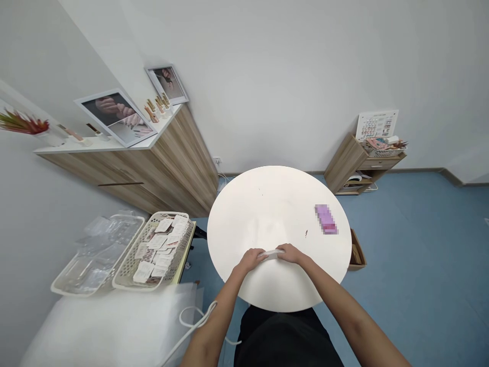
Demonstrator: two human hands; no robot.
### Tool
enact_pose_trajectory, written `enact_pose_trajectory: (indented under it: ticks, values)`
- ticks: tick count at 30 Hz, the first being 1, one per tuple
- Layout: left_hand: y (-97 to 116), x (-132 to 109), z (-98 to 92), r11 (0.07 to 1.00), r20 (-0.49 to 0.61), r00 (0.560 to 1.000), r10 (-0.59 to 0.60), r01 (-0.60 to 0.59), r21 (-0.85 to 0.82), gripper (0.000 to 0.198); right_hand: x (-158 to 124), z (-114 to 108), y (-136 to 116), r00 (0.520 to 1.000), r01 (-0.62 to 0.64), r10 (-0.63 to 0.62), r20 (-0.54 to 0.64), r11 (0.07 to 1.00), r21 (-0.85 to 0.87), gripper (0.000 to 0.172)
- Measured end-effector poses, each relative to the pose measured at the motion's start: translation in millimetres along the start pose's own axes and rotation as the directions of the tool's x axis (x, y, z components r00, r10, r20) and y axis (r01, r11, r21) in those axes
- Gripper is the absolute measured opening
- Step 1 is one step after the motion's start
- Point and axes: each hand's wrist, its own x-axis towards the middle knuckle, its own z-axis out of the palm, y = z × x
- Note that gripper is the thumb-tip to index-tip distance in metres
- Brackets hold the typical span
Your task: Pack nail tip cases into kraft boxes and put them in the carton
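Observation:
Over the front half of the round white table (233, 224), both hands grip a thin, whitish, see-through strip, perhaps folded plastic (271, 254). Its left end is pinched between the thumb and fingers of my left hand (252, 259). My right hand (290, 253) closes on the other end, so the piece stretches between them. Its exact kind is too small to make out. A small brown mark (306, 233) lies on the tabletop to the right of my right hand. Farther right is a purple, blurred-out item (325, 219).
Left of the table, a white basket (119, 278) holds printed cards; another basket (57, 280) holds clear plastic bags. White foam-like sheets (114, 326) and a white cable (191, 329) are nearby. A wooden cabinet (191, 168), small shelf unit (342, 163) and cardboard box (361, 262) surround the table.

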Motion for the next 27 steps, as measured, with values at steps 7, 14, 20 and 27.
enact_pose_trajectory:
  ticks: [7,14,20,27]
  values:
    - [1.8,16.2,11.7,0.978,-0.284,0.956,-0.074,0.126,0.167,0.03,23.5,9.4,-0.5,0.971,-0.057,0.011,-0.239,0.98,-0.189,0.025]
    - [4.7,21.8,28.0,0.929,-0.381,0.924,-0.025,0.162,0.333,0.016,33.0,28.9,0.8,0.954,-0.144,0.038,-0.297,0.928,-0.344,0.022]
    - [8.0,5.2,52.1,0.922,-0.457,0.885,0.086,0.102,0.372,0.035,30.4,39.3,8.1,0.925,-0.172,0.034,-0.38,0.927,-0.335,0.018]
    - [14.4,-20.5,97.1,0.894,-0.391,0.901,0.19,0.007,0.449,0.063,13.3,50.4,25.0,0.744,-0.393,0.299,-0.598,0.919,-0.029,0.037]
